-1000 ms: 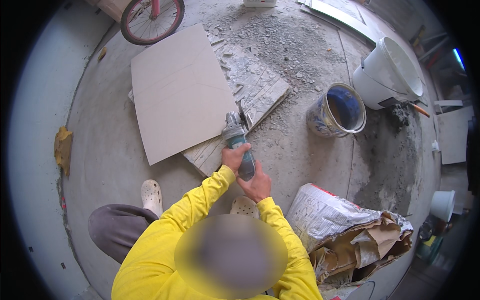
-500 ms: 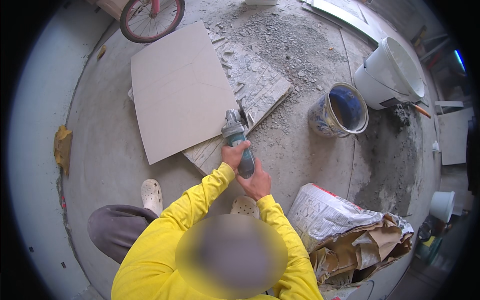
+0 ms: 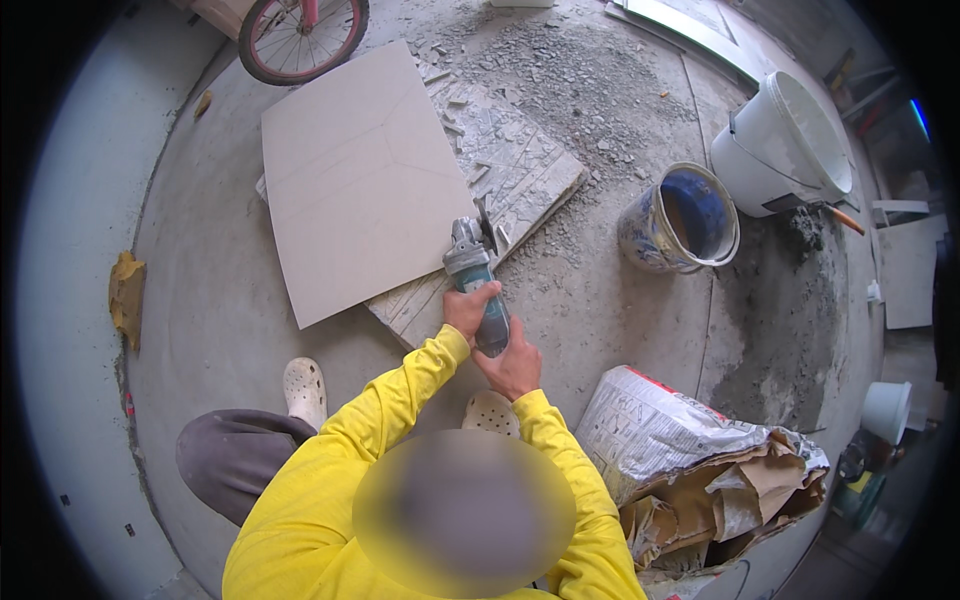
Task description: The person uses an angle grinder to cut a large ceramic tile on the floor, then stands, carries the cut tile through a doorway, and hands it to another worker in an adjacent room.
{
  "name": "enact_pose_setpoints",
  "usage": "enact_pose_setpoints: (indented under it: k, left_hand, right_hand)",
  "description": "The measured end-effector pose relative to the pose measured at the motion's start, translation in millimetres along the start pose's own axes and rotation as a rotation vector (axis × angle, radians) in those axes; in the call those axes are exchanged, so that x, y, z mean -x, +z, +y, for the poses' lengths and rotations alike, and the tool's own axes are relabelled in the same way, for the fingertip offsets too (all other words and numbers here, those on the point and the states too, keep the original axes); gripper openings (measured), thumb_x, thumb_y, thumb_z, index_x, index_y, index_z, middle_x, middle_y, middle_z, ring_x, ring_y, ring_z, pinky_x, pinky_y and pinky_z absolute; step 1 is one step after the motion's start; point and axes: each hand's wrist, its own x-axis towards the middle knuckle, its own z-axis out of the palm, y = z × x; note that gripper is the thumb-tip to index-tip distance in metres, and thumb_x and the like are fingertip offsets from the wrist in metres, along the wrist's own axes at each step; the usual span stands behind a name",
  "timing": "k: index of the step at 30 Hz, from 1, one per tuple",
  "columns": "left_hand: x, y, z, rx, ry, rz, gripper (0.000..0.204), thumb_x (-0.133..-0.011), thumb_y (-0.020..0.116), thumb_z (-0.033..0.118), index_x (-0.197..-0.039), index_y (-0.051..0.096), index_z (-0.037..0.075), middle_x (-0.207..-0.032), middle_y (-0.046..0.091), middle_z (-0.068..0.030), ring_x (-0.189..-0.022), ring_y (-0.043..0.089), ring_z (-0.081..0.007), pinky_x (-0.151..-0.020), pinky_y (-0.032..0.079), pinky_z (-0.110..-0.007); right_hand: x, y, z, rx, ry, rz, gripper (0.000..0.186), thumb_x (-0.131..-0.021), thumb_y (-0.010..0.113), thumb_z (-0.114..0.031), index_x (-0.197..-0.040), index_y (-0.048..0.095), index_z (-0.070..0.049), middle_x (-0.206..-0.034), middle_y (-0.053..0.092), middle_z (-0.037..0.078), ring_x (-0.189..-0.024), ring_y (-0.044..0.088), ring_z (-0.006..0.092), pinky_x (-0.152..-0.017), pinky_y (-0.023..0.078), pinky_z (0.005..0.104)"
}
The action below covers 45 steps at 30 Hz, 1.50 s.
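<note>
Both of my hands are closed round a teal and grey angle grinder (image 3: 478, 290). My left hand (image 3: 465, 310) wraps the body behind the metal head, and my right hand (image 3: 513, 362) grips the dark rear end. The grinder's disc (image 3: 487, 226) stands on edge at the right edge of a large beige tile (image 3: 365, 190). Whether the disc touches the tile, I cannot tell. Faint lines run across the tile's face. Under it lies a worn, scored board (image 3: 520, 165), turned at an angle and strewn with narrow tile slivers.
Rubble (image 3: 570, 85) spreads beyond the board. To the right stand a blue-lined bucket (image 3: 650, 235) and a larger white bucket (image 3: 750, 150). A torn paper sack (image 3: 650, 425) lies near my right arm. A bicycle wheel (image 3: 250, 55) is at the far left, by the wall (image 3: 90, 220).
Almost nothing differs. The view has shifted very slightly; my hands, the angle grinder and the tile hold the same places.
</note>
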Motion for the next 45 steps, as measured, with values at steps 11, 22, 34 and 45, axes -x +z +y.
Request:
enact_pose_setpoints:
  k: [11, 22, 34, 45]
  left_hand:
    - [-2.8, -2.2, -3.0, -0.028, 0.028, -0.01, 0.029, -0.075, 0.086, 0.021, -0.088, 0.072, -0.001, -0.08, 0.069, -0.0047, -0.065, 0.064, -0.0131, -0.061, 0.053, -0.032]
    - [2.8, -4.1, -9.9, -0.039, 0.076, -0.025, 0.023, -0.079, 0.082, 0.019, -0.086, 0.07, 0.001, -0.077, 0.067, -0.0029, -0.061, 0.061, -0.0124, -0.059, 0.051, -0.03]
    - [5.1, -5.9, -7.8, -0.064, 0.061, -0.051, 0.024, -0.08, 0.082, 0.018, -0.09, 0.069, 0.0, -0.08, 0.067, -0.0028, -0.063, 0.061, -0.0123, -0.06, 0.052, -0.03]
    - [8.2, -5.5, -9.2, -0.016, 0.005, -0.042, 0.023, -0.08, 0.081, 0.018, -0.089, 0.069, 0.0, -0.079, 0.067, -0.0028, -0.063, 0.062, -0.0125, -0.06, 0.052, -0.03]
  right_hand:
    - [-0.6, 1.5, -0.1, 0.013, 0.024, -0.025, 0.083, -0.071, 0.08, -0.049, -0.132, 0.05, -0.002, -0.086, 0.071, 0.026, -0.08, 0.07, 0.0459, -0.073, 0.056, 0.0524]
    - [9.1, 7.1, 6.5, -0.053, -0.023, 0.028, 0.078, -0.072, 0.081, -0.045, -0.131, 0.051, -0.005, -0.087, 0.072, 0.024, -0.081, 0.07, 0.0457, -0.073, 0.056, 0.0516]
    - [12.5, 6.8, 7.1, -0.024, -0.014, 0.015, 0.083, -0.072, 0.08, -0.047, -0.133, 0.049, -0.002, -0.086, 0.071, 0.026, -0.08, 0.07, 0.0456, -0.073, 0.056, 0.0514]
    - [14.7, 4.9, 5.3, -0.009, 0.008, 0.007, 0.083, -0.072, 0.08, -0.048, -0.133, 0.049, -0.001, -0.086, 0.071, 0.026, -0.08, 0.07, 0.0459, -0.073, 0.056, 0.052]
